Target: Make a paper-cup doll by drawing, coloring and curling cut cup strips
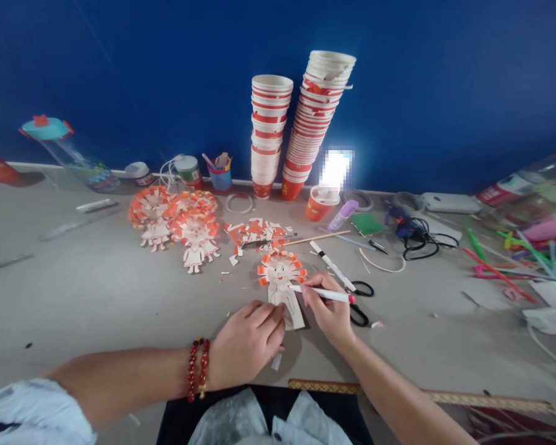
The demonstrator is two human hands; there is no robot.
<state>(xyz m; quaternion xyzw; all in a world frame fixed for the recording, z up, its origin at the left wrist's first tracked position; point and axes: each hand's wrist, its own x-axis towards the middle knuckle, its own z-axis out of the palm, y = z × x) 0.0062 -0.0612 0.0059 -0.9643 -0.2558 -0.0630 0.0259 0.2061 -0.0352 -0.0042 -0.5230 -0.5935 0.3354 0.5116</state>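
A paper figure (280,270) lies on the table before me, with a smiling drawn face and a fringe of orange-and-white strips. Its white lower part carries a pencil-like outline of a body. My left hand (249,339) bends over that lower part, its fingers pressed together and holding the paper down. In my right hand (328,316) is a white marker pen (328,293) with a red end, pinched between thumb and fingers. The pen's tip points left, at the figure just below its face. Black-handled scissors (360,315) lie beside my right hand, their blades hidden.
Finished-looking paper figures (194,238) cluster at left, near orange paper scraps (259,233). Two tall paper cup stacks (266,142) stand against the blue wall. A second marker (332,266), a purple glue stick (343,216), a glue gun (405,225) and colored sticks (500,266) lie right.
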